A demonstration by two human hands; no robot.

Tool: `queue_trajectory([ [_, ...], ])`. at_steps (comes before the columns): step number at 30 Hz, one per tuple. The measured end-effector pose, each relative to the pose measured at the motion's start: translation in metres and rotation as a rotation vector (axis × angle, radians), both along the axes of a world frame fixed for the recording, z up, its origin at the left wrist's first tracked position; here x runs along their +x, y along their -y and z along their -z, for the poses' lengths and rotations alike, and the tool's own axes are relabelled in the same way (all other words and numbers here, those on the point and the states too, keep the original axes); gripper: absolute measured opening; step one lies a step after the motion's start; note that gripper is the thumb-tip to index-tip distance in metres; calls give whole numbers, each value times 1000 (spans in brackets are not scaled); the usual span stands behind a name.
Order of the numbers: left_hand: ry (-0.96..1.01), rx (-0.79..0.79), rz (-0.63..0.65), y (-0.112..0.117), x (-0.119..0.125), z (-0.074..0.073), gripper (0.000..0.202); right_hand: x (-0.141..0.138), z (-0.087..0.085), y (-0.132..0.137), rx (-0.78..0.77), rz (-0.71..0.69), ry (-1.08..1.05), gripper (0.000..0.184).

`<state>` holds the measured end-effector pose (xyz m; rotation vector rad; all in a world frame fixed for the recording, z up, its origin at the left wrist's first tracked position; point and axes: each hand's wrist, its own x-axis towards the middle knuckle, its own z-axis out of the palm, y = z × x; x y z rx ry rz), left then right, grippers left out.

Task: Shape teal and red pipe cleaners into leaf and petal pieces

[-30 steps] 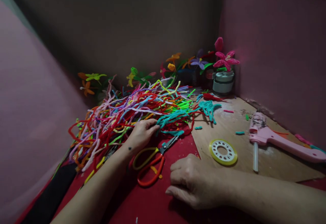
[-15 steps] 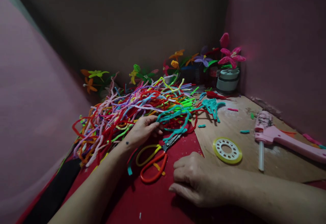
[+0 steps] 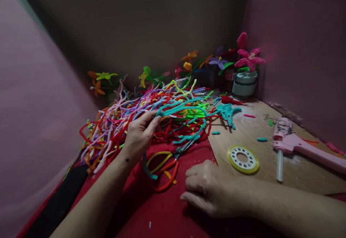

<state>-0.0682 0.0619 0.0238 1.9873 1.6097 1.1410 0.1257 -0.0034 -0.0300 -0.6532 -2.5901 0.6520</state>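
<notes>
At the lower centre of the frame the right hand (image 3: 208, 189) lay palm down on the red cloth (image 3: 162, 216), fingers loosely curled. Whether anything sat under it could not be told. Just above and left of it were the scissors (image 3: 164, 169), orange and yellow loops toward the viewer. Left of centre, the left hand (image 3: 140, 135) was raised over the pile of pipe cleaners (image 3: 113, 126), thumb and fingers pinched on one end of the teal pipe cleaners (image 3: 181, 109). These ran from the fingertips out to the right, long axis nearly level across the frame, well above the right hand. On the wooden board (image 3: 270, 122) to the right lay a yellow tape ring (image 3: 243, 158) and a pink glue gun (image 3: 297, 146). Finished flowers (image 3: 248, 57) stood in the far corner.
</notes>
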Motion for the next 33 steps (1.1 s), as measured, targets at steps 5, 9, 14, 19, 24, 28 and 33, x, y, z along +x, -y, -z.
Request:
queue_trajectory([
  [5,61,-193,104,3,3,-1,23,-1,-3,-1,-131,79,-129,26],
  [9,111,-281,186,9,8,2,22,-2,-2,-9,-524,255,-411,23],
  [14,-178,-79,291,24,18,11,18,-1,-1,-29,-1041,371,-834,34],
  [19,-503,57,397,36,26,22,19,2,2,-40,-1146,377,-1064,24],
  [24,-722,244,513,37,22,31,40,1,5,-38,-1163,319,-1091,21],
  [28,-793,175,473,38,19,31,36,-1,4,-35,-1111,343,-1143,19],
  [33,-880,0,427,37,22,25,31,-3,1,-37,-1107,243,-1247,10],
])
